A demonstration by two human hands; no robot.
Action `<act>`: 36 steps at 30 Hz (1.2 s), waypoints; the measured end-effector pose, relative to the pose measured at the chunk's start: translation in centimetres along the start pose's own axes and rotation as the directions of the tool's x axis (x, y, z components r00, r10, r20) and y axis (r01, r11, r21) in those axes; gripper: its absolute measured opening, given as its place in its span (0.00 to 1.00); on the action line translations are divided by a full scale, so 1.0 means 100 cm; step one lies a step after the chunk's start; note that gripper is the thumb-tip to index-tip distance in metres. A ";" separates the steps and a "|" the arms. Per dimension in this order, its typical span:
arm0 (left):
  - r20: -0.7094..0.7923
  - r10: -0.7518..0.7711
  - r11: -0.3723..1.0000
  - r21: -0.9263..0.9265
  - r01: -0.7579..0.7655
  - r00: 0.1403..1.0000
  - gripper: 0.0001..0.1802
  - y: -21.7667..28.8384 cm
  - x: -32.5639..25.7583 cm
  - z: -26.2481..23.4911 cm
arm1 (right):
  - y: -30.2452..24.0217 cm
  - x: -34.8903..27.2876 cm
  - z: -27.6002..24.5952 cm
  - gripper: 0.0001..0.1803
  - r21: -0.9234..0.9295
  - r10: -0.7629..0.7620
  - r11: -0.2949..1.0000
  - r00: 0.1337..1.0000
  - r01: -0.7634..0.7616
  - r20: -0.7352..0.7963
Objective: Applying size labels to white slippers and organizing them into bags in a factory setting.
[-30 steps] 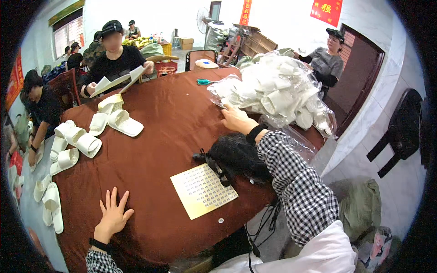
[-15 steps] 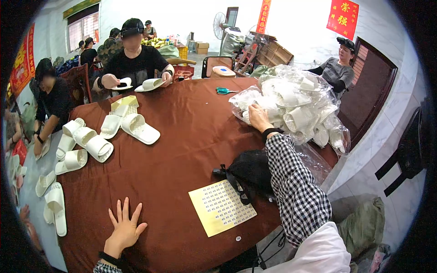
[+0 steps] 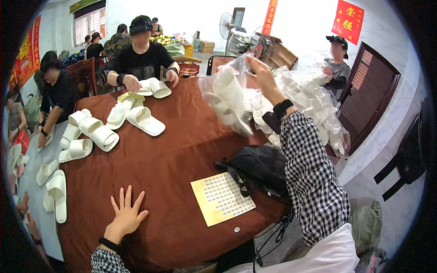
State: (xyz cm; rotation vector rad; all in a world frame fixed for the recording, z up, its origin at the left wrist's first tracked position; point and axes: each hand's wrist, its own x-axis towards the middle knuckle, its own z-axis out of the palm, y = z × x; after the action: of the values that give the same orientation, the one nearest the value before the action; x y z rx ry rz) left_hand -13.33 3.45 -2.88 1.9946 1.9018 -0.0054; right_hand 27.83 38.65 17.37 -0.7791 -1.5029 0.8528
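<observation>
Bagged white slippers | now raised beside slipper heap, where right hand was earlier | I think its fingers pinch the bag, though blurred | left hand splayed, empty, on brown tablecloth

The held bag looks glossy, clear plastic; the slippers smooth, matt; the tablecloth creased cloth.
</observation>
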 end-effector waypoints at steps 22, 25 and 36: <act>0.035 0.006 1.000 0.016 -0.007 0.999 0.36 0.003 -0.002 -0.004 | 0.035 -0.094 -0.066 0.53 -0.337 0.393 0.849 0.913 -0.406 -0.109; 0.037 0.002 1.000 0.009 -0.003 0.999 0.36 0.004 -0.002 -0.005 | 0.033 -0.087 -0.070 0.51 -0.663 0.515 0.635 0.857 -0.396 -0.018; 0.006 -0.016 1.000 0.000 0.016 1.000 0.37 0.006 -0.002 -0.005 | -0.044 -0.105 -0.107 0.28 -0.404 -0.405 0.851 0.909 0.336 -0.097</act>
State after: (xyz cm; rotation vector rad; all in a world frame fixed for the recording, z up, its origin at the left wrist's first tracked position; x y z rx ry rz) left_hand -12.86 3.36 -2.20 1.9773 1.9143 -0.0161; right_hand 39.44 28.23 16.40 -0.7822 -1.6064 0.1906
